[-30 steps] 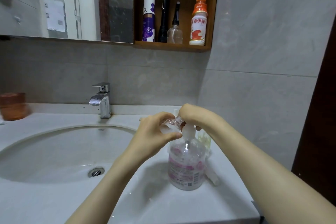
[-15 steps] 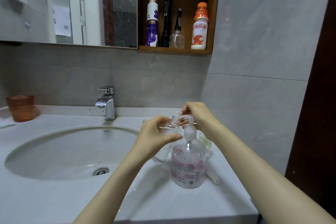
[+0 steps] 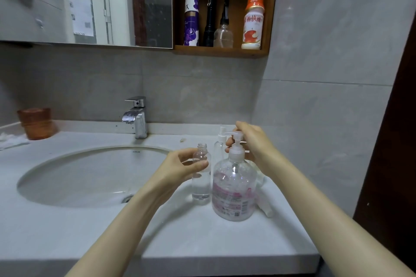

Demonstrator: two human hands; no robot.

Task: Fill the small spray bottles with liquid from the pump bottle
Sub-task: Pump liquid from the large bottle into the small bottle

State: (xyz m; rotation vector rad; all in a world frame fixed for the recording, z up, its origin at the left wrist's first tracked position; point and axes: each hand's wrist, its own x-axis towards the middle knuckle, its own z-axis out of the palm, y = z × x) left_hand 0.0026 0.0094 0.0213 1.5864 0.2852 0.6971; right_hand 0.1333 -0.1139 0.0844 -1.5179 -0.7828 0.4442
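Your left hand holds the open small bottle beside the pump bottle; your right hand pinches its pump top.

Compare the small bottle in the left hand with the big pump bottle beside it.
The small bottle is slim and narrow; the pump bottle is wide and round-shouldered. The small bottle's neck is open, with no cap; the pump bottle carries a white pump head, which the right hand is at. The small bottle is plain and held by the left hand; the pump bottle has a pink label. Both are clear, upright, and on the counter.
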